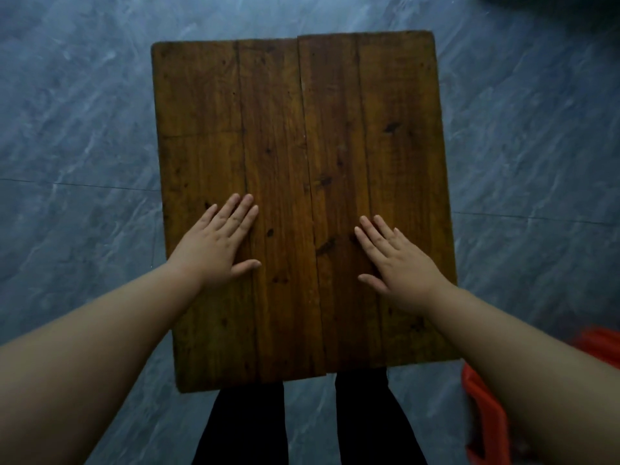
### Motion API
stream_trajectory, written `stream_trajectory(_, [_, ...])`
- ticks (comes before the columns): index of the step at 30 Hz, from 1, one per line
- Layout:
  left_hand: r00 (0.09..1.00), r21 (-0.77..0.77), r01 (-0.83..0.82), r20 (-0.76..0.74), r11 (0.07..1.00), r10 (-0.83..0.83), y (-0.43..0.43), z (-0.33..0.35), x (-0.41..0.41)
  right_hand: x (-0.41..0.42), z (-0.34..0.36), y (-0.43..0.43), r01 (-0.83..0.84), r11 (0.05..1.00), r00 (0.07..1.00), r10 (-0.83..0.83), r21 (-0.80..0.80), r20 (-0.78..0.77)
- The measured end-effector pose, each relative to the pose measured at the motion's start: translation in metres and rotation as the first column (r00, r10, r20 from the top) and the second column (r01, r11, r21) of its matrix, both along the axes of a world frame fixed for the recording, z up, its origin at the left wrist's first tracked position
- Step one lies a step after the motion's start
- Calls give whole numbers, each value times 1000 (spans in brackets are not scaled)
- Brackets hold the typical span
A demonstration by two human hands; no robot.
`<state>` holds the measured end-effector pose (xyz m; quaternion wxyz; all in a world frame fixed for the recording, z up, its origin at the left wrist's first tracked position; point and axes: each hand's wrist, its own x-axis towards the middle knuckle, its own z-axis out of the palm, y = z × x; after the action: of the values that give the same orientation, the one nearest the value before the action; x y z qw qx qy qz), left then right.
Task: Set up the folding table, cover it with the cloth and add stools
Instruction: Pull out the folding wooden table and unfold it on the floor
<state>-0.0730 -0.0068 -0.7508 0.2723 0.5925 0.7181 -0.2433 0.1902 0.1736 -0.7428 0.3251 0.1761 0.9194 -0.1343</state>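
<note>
Nearest the person, at 6 o'clock, two dark trouser legs (241, 427) stand just behind the near edge of the surface (302, 129). At 4 o'clock, low beside the right forearm, sits something red and plastic (483, 407), likely one of the stools, though only part of it shows and it is blurred

Both forearms reach forward over the near half of the wood. The left hand (223, 243) lies at about 8 o'clock from the middle of the top, flat, palm down, fingers spread wide and holding nothing. The right hand (399, 263) mirrors it at about 4 o'clock, also flat, wide and holding nothing. They press one on each side of the centre seam (310, 203), which I take as a test that the two halves have locked level and the legs beneath stand firm; the legs themselves are hidden under the top

The surface is dark brown planks, worn and knotted, bare of any cloth. At 12 o'clock the right half's far edge sits slightly beyond the left's. No cloth is in view, so covering appears to come next

Around it lies a grey marbled tile floor (84, 129), dimly lit
</note>
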Motion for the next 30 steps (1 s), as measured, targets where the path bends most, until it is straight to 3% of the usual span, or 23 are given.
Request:
stream_trajectory(6, [998, 48, -54, -25, 997, 55, 1, -6, 1, -4, -2, 0, 40, 999, 999, -40, -6, 0])
stream_trajectory(9, [966, 200, -258, 30, 945, 257, -11, -7, 14, 0, -1, 3, 160, 987, 980, -156, 25, -123])
stream_trajectory(11, [851, 312, -518, 89, 797, 518, -24, -7, 28, 9, -2, 7, 437, 897, 877, -407, 70, -256])
stream_trajectory(14, [476, 252, -869, 196, 425, 857, -38, -11, 42, 23, -9, 14, 825, 566, 550, -796, 13, -254])
stream_trajectory(15, [359, 207, -926, 220, 316, 907, -40, -12, 43, 26, -13, 15, 888, 460, 444, -872, -30, -207])
stream_trajectory(17, [268, 179, -957, 228, 230, 936, -39, -13, 42, 29, -18, 15, 935, 342, 327, -933, -90, -152])
stream_trajectory(30, [410, 214, -905, 199, 368, 890, -42, -16, 12, 20, -19, -14, 963, 267, 254, -947, -43, -194])
